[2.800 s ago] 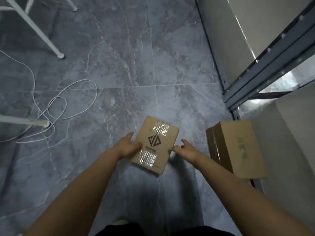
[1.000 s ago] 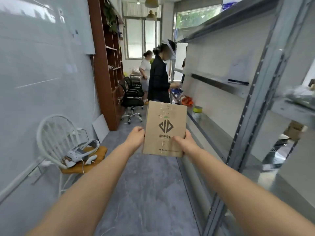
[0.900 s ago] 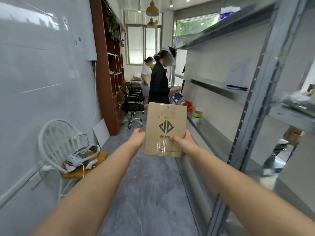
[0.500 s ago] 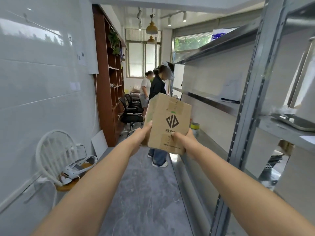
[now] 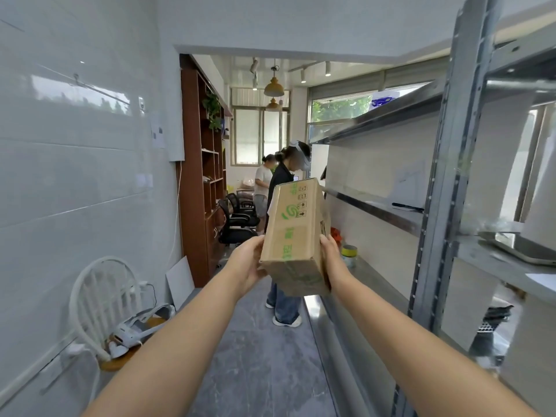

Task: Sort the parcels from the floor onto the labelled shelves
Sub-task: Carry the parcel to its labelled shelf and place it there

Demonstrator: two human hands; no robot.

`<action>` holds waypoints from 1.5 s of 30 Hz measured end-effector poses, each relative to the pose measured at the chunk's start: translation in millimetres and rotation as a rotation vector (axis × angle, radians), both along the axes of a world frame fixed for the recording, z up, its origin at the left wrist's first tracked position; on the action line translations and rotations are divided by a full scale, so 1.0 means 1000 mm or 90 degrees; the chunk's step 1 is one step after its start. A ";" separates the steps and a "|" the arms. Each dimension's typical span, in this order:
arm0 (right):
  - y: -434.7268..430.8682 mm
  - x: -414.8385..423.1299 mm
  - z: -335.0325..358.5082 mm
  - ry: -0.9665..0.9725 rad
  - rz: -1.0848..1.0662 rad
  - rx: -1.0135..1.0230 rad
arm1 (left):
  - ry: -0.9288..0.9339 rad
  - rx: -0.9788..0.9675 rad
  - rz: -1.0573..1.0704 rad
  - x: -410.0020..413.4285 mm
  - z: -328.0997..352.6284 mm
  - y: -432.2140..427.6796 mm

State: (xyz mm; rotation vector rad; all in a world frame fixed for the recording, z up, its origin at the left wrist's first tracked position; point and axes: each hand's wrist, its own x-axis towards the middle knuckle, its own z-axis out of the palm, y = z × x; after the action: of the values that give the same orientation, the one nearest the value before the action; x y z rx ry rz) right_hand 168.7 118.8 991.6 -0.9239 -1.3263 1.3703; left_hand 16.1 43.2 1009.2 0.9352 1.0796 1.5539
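Note:
I hold a brown cardboard parcel (image 5: 296, 233) at chest height in the aisle, tilted so a face with green print and small handling symbols is turned towards me. My left hand (image 5: 248, 261) grips its left side and my right hand (image 5: 331, 260) grips its right side. The grey metal shelving (image 5: 433, 206) runs along my right, with its upright post close to my right forearm. No shelf label is legible.
A person (image 5: 285, 236) stands in the aisle just behind the parcel, another further back. A white chair (image 5: 102, 299) with a headset stands at the left wall. A tape roll (image 5: 349, 254) and a flat tray (image 5: 523, 246) lie on the shelves. Office chairs (image 5: 237, 218) stand beyond.
The parcel came up from the floor to chest height. In the last half second it has turned in my hands, so the logo face now points right and the green-printed face shows.

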 end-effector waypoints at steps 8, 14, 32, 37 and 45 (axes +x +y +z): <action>-0.019 -0.011 0.011 0.134 0.063 -0.101 | 0.089 -0.169 -0.133 -0.002 -0.004 -0.002; -0.003 -0.003 0.006 0.073 0.047 -0.039 | 0.065 -0.122 -0.046 -0.008 -0.007 0.001; -0.004 0.018 0.005 0.024 0.000 -0.001 | 0.015 -0.006 0.167 -0.018 -0.006 -0.001; -0.003 0.024 -0.002 0.059 0.003 -0.077 | 0.037 0.021 0.065 -0.007 -0.004 0.002; -0.001 0.066 0.000 0.010 -0.027 -0.008 | -0.076 0.020 -0.081 0.036 -0.007 0.016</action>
State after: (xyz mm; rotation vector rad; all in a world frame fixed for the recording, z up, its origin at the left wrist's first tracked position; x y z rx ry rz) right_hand 234.7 118.0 991.1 -0.9431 -1.2812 1.3520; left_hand 52.4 58.9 1002.0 0.9028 0.8973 1.5052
